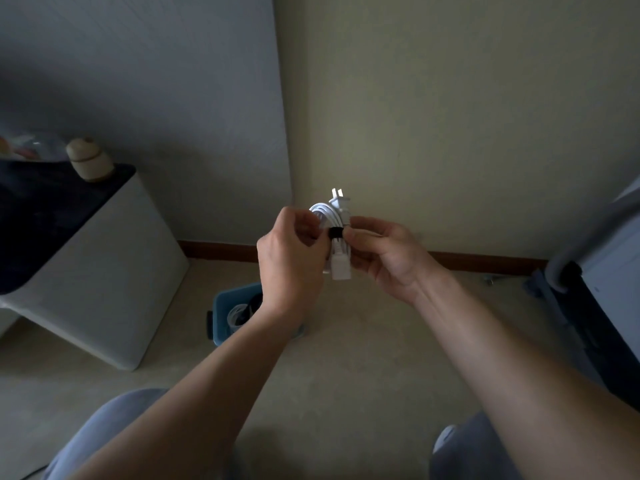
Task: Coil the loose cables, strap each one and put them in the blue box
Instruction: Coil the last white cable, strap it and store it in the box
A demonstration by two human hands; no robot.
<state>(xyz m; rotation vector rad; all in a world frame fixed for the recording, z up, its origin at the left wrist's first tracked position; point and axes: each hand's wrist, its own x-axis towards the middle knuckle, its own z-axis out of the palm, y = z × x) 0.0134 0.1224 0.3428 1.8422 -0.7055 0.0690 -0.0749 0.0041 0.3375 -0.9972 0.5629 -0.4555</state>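
A coiled white cable (329, 216) with a two-pin plug pointing up is held in front of me at chest height. A black strap (335, 233) wraps around the middle of the coil. My left hand (291, 261) grips the coil from the left. My right hand (384, 254) pinches the strap and coil from the right. On the floor below my left wrist stands the blue box (221, 306), partly hidden by my arm, with coiled cables, one white and one dark, inside it.
A white cabinet (104, 271) with a dark top stands at the left, a small beige jar (88, 161) on it. Grey furniture (595, 271) fills the right edge. A wall corner with brown skirting is ahead. My knees show at the bottom.
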